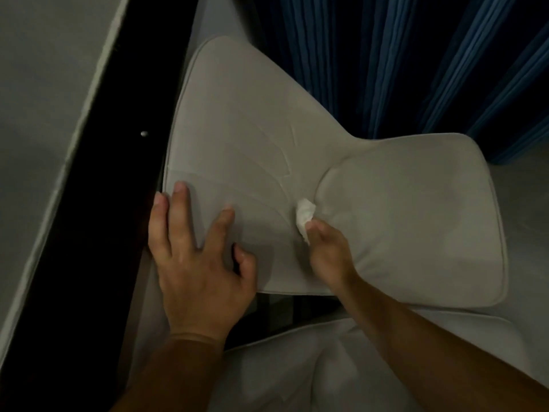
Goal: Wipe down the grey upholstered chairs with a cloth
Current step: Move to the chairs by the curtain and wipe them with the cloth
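A grey upholstered chair [401, 221] fills the middle of the view, seen from above, its padded panels meeting at a crease. My right hand [328, 252] pinches a small crumpled white cloth [305, 217] and presses it into that crease. My left hand [193, 257] rests flat on the chair's left panel, fingers spread, near the panel's left edge. A second grey chair [326, 370] shows at the bottom, partly hidden under my forearms.
A pale tabletop [44, 99] with a dark edge band [118, 173] runs diagonally along the left, close to the chair. Dark blue pleated curtains [416, 60] hang behind the chair at the upper right. Light floor [528, 203] shows at the right.
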Demonstrator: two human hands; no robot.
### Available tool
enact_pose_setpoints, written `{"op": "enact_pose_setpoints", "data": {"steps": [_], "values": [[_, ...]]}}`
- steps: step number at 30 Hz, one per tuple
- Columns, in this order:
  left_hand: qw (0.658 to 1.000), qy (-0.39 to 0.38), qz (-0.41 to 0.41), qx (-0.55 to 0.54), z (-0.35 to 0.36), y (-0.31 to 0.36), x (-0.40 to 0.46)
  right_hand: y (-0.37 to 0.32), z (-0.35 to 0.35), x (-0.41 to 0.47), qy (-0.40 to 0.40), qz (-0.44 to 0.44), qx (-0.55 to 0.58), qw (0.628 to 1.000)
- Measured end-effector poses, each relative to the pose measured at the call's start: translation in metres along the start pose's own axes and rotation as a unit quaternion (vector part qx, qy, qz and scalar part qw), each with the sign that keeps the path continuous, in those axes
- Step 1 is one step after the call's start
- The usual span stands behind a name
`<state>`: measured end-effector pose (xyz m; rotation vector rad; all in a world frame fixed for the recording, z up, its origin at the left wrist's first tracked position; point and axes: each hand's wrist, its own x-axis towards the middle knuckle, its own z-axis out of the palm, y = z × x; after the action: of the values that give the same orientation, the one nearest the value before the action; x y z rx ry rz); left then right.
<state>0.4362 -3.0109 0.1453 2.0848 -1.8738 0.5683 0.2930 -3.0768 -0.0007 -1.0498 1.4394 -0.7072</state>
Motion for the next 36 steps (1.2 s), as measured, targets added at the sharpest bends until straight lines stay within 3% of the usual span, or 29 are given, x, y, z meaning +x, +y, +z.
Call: {"op": "enact_pose_setpoints", "data": {"steps": [3,5,8,10,12,14,18,22,25,26,28,32,34,36], "values": [[1.0,0.006,-0.002,0.004,0.001,0.0,0.001,-0.02,0.009,-0.052,-0.069,-0.184,-0.062,0.978],[1.0,0.005,-0.005,0.011,0.0,0.001,0.002,-0.017,0.016,-0.063,-0.076,-0.216,-0.124,0.966],[1.0,0.003,-0.007,0.011,0.0,0.002,0.002,-0.001,0.017,-0.037,-0.095,-0.087,-0.187,0.974],[1.0,0.001,-0.008,0.014,0.001,0.002,0.002,0.015,0.014,0.002,-0.167,0.047,-0.23,0.958],[1.0,0.003,-0.007,0.016,0.003,0.001,0.001,0.024,0.008,0.034,-0.204,0.154,-0.179,0.95],[1.0,0.008,-0.004,0.018,0.003,0.001,0.001,0.027,0.005,0.052,-0.18,0.186,-0.14,0.956],[1.0,0.02,-0.008,0.016,0.007,0.0,0.002,-0.012,0.006,0.029,-0.059,0.046,-0.067,0.995],[0.999,0.029,-0.012,0.02,0.007,0.002,0.002,-0.053,0.014,-0.032,-0.083,-0.109,0.039,0.99],[0.999,0.03,-0.022,0.03,0.008,0.002,0.002,-0.043,0.025,-0.031,-0.088,-0.172,0.003,0.981],[0.999,0.031,-0.028,0.03,0.009,0.002,0.002,-0.033,0.029,-0.02,-0.094,-0.163,-0.028,0.982],[0.998,0.032,-0.037,0.029,0.01,0.003,0.002,-0.013,0.035,0.008,-0.142,-0.056,-0.056,0.987],[0.998,0.036,-0.042,0.028,0.011,0.004,0.002,0.017,0.025,0.069,-0.159,0.147,0.023,0.976],[0.998,0.044,-0.038,0.028,0.012,0.005,0.003,0.015,0.018,0.08,-0.112,0.17,-0.072,0.976],[0.998,0.055,-0.033,0.027,0.015,0.005,0.004,-0.003,0.022,0.073,-0.036,0.103,-0.094,0.99]]}}
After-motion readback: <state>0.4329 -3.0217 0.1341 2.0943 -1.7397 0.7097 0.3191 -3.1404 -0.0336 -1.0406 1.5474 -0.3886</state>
